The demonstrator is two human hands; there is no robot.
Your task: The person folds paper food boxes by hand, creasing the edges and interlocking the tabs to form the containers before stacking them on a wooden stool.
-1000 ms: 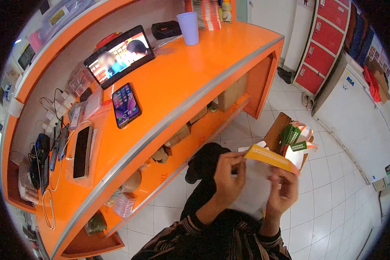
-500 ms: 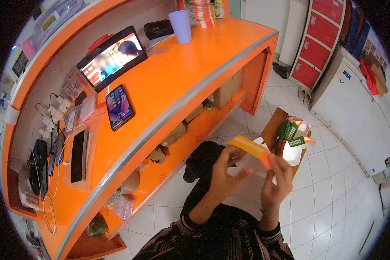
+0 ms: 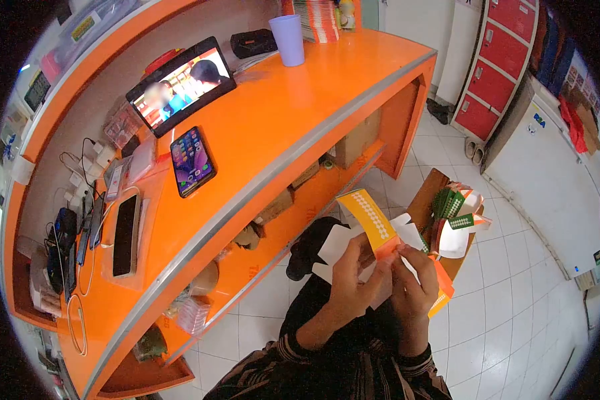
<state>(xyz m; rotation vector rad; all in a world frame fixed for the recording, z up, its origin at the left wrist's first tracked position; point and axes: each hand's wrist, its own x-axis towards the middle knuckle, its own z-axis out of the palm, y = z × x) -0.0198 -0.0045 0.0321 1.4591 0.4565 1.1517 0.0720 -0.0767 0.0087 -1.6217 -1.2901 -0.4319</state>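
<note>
A partly folded paper food box point(image 3: 368, 215), yellow and orange outside and white inside, is held over my lap. My left hand point(image 3: 355, 280) pinches it from the left, thumb and fingers near the orange fold. On the other side, my right hand point(image 3: 413, 283) has its fingertips on the same orange part, close to the left thumb. The yellow panel points up and away, and white flaps spread out behind my hands. Some of the box is hidden by my fingers. Several green-and-white folded boxes point(image 3: 450, 205) lie just beyond on a brown bench point(image 3: 428, 190).
An orange counter point(image 3: 293, 127) curves along the left and holds a tablet playing video point(image 3: 180, 87), a purple-screened phone point(image 3: 192, 161), a second phone point(image 3: 125, 235) and a lilac cup point(image 3: 287, 41). Red lockers point(image 3: 492, 80) and a white freezer point(image 3: 540, 167) stand at right.
The yellow panel has swung upright from a flatter tilt, and the white flaps have come into view. My hands have drawn closer together at the orange fold.
</note>
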